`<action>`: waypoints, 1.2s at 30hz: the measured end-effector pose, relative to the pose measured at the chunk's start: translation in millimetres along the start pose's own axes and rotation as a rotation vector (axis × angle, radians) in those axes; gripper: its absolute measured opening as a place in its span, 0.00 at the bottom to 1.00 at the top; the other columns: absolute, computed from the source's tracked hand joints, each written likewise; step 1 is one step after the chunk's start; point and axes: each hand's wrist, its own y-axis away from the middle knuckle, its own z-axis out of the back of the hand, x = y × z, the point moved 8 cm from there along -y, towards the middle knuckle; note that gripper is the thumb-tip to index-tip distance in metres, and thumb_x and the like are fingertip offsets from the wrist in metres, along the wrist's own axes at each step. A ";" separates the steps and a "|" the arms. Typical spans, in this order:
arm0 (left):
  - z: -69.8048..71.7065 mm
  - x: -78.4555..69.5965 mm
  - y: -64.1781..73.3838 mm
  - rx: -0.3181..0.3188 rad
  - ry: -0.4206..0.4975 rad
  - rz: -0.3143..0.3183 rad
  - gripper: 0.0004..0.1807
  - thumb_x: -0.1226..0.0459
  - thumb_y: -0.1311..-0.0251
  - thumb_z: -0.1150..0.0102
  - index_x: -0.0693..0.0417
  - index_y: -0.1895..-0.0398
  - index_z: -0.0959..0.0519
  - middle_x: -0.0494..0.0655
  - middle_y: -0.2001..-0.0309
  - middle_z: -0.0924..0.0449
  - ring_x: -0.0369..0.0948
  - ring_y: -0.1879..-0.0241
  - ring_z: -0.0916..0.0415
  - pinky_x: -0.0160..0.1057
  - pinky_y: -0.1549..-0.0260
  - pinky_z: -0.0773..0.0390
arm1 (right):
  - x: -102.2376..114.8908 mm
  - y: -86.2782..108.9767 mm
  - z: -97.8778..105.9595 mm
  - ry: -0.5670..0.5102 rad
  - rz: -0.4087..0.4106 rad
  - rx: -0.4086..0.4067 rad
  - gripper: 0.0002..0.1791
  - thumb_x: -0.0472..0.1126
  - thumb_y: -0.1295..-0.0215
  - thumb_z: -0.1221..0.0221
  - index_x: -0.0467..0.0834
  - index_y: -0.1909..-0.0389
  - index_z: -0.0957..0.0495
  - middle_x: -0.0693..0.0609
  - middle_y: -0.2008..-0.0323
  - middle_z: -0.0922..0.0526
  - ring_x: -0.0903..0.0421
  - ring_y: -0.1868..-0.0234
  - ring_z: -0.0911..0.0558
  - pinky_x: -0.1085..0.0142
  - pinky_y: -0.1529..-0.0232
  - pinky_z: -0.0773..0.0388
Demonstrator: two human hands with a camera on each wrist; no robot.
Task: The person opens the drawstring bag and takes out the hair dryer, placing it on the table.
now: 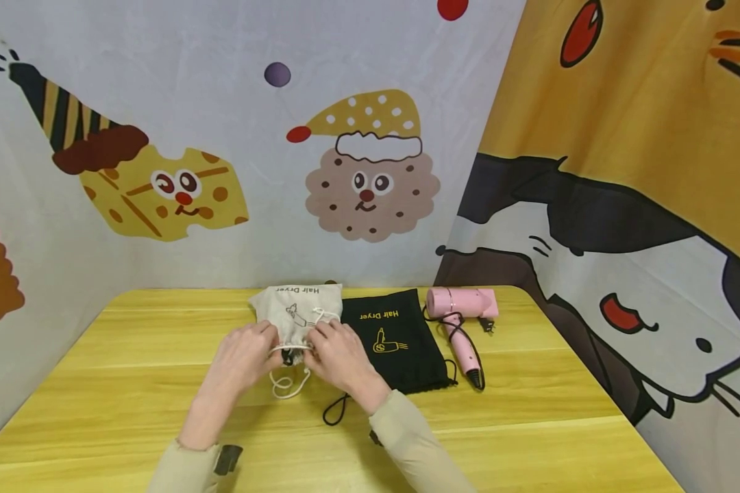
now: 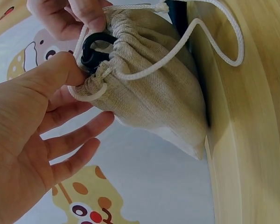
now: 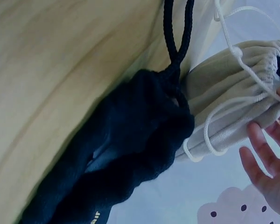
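Observation:
A cream drawstring bag point(image 1: 292, 311) printed "Hair Dryer" stands on the table, its mouth gathered towards me. My left hand point(image 1: 243, 352) pinches one side of the mouth between thumb and fingers, while my right hand point(image 1: 344, 356) pinches the opposite side. In the left wrist view, a black loop point(image 2: 91, 51) pokes out of the puckered opening; what it belongs to is hidden inside the bag. The white drawstring point(image 2: 186, 42) hangs slack in loops. Seen from the right wrist, the outer fingers point(image 3: 261, 151) of my right hand are spread beside the cloth.
Right of the cream bag lies a flat black drawstring bag point(image 1: 385, 346) with yellow printing, its cord loop point(image 1: 335, 413) reaching towards me. Beyond it rests a pink hair dryer point(image 1: 465, 335) with its black cord wrapped round the handle. A cartoon-printed curtain point(image 1: 222, 55) rises behind the wooden table point(image 1: 129, 370).

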 end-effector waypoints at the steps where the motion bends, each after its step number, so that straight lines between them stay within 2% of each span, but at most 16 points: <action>1: 0.3 -0.3 -0.1 -0.004 -0.001 -0.003 0.10 0.67 0.60 0.34 0.54 0.82 0.28 0.41 0.81 0.32 0.35 0.82 0.39 0.30 0.83 0.36 | -0.1 0.1 -0.7 -0.013 0.007 0.010 0.05 0.46 0.43 0.40 0.51 0.71 0.24 0.59 0.72 0.24 0.60 0.69 0.27 0.70 0.69 0.29; 9: 1.6 -1.7 -0.6 -0.024 -0.005 -0.014 0.10 0.68 0.60 0.35 0.54 0.83 0.29 0.41 0.81 0.32 0.34 0.82 0.40 0.30 0.84 0.37 | 0.4 0.0 0.1 -0.099 0.042 0.027 0.07 0.44 0.35 0.47 0.50 0.69 0.20 0.58 0.71 0.22 0.60 0.70 0.28 0.70 0.66 0.29; 16: 1.9 -2.0 -1.3 -0.007 0.007 -0.006 0.09 0.68 0.59 0.35 0.54 0.82 0.27 0.41 0.81 0.31 0.34 0.82 0.40 0.28 0.84 0.37 | 3.2 -0.3 -2.5 -0.013 0.050 0.022 0.08 0.52 0.40 0.41 0.52 0.69 0.22 0.59 0.71 0.23 0.60 0.70 0.27 0.70 0.68 0.28; 23: 1.1 -4.7 -1.5 0.001 0.019 -0.027 0.09 0.68 0.62 0.33 0.53 0.81 0.26 0.41 0.80 0.29 0.34 0.82 0.38 0.27 0.83 0.36 | 1.9 -2.1 -1.0 0.058 0.017 -0.016 0.07 0.50 0.39 0.41 0.51 0.70 0.23 0.59 0.70 0.22 0.59 0.69 0.25 0.70 0.69 0.27; 27: 0.2 -8.0 -1.1 0.000 0.027 -0.041 0.11 0.63 0.64 0.30 0.52 0.80 0.24 0.40 0.81 0.28 0.32 0.83 0.38 0.26 0.84 0.37 | 0.3 -2.4 0.0 0.077 0.007 -0.027 0.07 0.50 0.39 0.41 0.51 0.70 0.22 0.59 0.70 0.22 0.59 0.68 0.24 0.70 0.69 0.27; 32: -1.4 -10.2 -3.9 0.007 0.035 -0.009 0.16 0.52 0.56 0.29 0.51 0.81 0.24 0.40 0.82 0.29 0.32 0.84 0.39 0.26 0.85 0.37 | -0.1 -1.7 0.2 0.085 0.010 -0.026 0.07 0.49 0.39 0.40 0.51 0.71 0.22 0.58 0.71 0.22 0.59 0.70 0.25 0.70 0.70 0.28; 36: -3.2 -10.5 -5.3 0.012 0.021 0.014 0.14 0.56 0.55 0.29 0.52 0.81 0.24 0.41 0.82 0.29 0.34 0.84 0.38 0.28 0.85 0.36 | -0.7 -1.8 0.9 0.082 0.009 -0.039 0.07 0.49 0.39 0.40 0.51 0.72 0.23 0.58 0.73 0.23 0.59 0.70 0.26 0.70 0.71 0.29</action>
